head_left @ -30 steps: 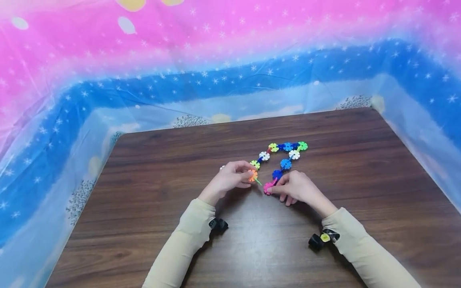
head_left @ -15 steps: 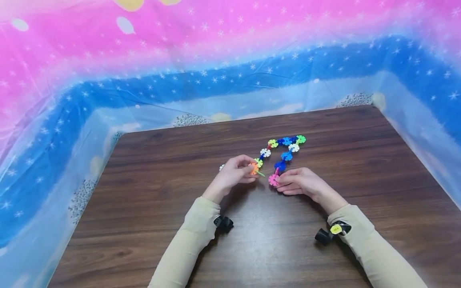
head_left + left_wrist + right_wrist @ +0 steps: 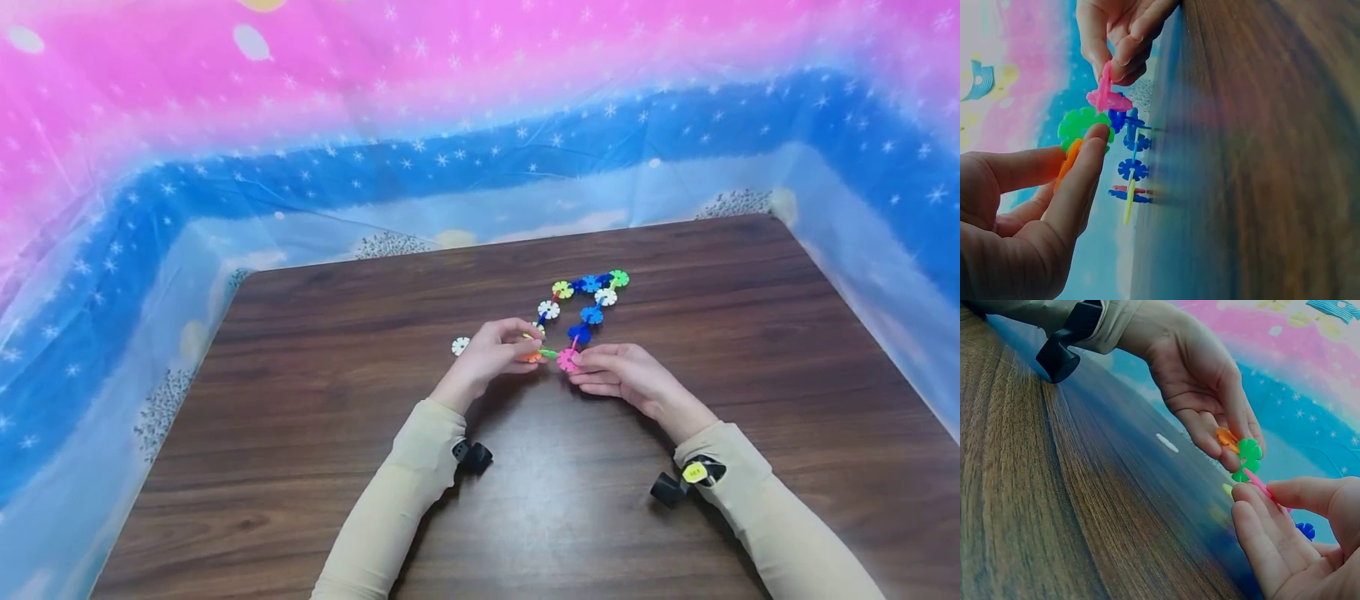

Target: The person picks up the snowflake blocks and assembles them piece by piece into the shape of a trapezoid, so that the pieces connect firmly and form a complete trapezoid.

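Note:
A chain of colourful snowflake discs loops across the table, with a blue disc and a white disc among its links. My left hand pinches an orange disc, from which a green disc sticks out. Between thumb and fingertips, my right hand holds a pink disc at the other end of the chain. The green disc's edge meets the pink disc in the gap between the hands. Left fingers partly cover the orange disc in the head view.
A single white disc lies on the brown wooden table, just left of the left hand. Behind the table hangs a pink and blue cloth. Black wrist cameras, such as the left one, jut out from both sleeves.
The hands have drawn closer together, and the green disc now reaches the pink one. The chain has shifted away from the body. More of the loose white disc shows.

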Demonstrator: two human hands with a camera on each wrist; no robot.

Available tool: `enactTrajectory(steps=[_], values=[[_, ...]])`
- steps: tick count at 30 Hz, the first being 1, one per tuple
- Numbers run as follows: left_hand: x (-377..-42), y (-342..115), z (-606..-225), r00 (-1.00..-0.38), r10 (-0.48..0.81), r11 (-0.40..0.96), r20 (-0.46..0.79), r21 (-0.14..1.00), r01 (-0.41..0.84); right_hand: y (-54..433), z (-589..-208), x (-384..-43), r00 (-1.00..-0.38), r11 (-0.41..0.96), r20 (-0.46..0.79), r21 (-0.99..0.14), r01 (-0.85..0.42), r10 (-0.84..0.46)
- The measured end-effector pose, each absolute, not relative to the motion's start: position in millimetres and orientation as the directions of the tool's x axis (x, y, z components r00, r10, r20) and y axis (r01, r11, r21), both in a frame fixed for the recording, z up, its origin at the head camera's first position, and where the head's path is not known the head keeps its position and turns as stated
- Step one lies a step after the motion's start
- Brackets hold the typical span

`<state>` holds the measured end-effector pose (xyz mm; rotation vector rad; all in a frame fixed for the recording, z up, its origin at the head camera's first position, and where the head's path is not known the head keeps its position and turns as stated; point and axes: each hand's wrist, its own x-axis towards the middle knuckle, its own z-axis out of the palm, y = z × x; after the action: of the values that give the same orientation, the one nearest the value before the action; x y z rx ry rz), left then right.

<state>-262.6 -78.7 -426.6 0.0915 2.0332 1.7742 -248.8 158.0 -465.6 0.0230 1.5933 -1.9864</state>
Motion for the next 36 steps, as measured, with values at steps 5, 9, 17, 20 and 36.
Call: enactTrajectory(steps=[5,9,17,20,36], values=[[-267,-78,-425,-0.889,0.346,0.136,-0.3,0.954,-0.269,157,-460,-252,-0.827,-0.106,-0.364,-0.889,0.446,-0.428],[-268,-79,-422,-0.884,0.37,0.122,-0.285,0.959,-0.257,157,-456,-255,-0.822,-0.116,-0.361,-0.885,0.451,-0.44],[-267,-82,-424,-0.861,0.395,0.155,-0.321,0.947,-0.282,155,-460,-253,-0.803,-0.167,-0.366,-0.857,0.488,-0.469],[-265,-82,-426,-0.85,0.406,0.179,-0.336,0.941,-0.287,153,-461,-251,-0.803,-0.171,-0.373,-0.852,0.494,-0.465],[-264,-82,-429,-0.83,0.421,0.24,-0.366,0.927,-0.288,155,-466,-247,-0.812,-0.152,-0.372,-0.864,0.479,-0.449]])
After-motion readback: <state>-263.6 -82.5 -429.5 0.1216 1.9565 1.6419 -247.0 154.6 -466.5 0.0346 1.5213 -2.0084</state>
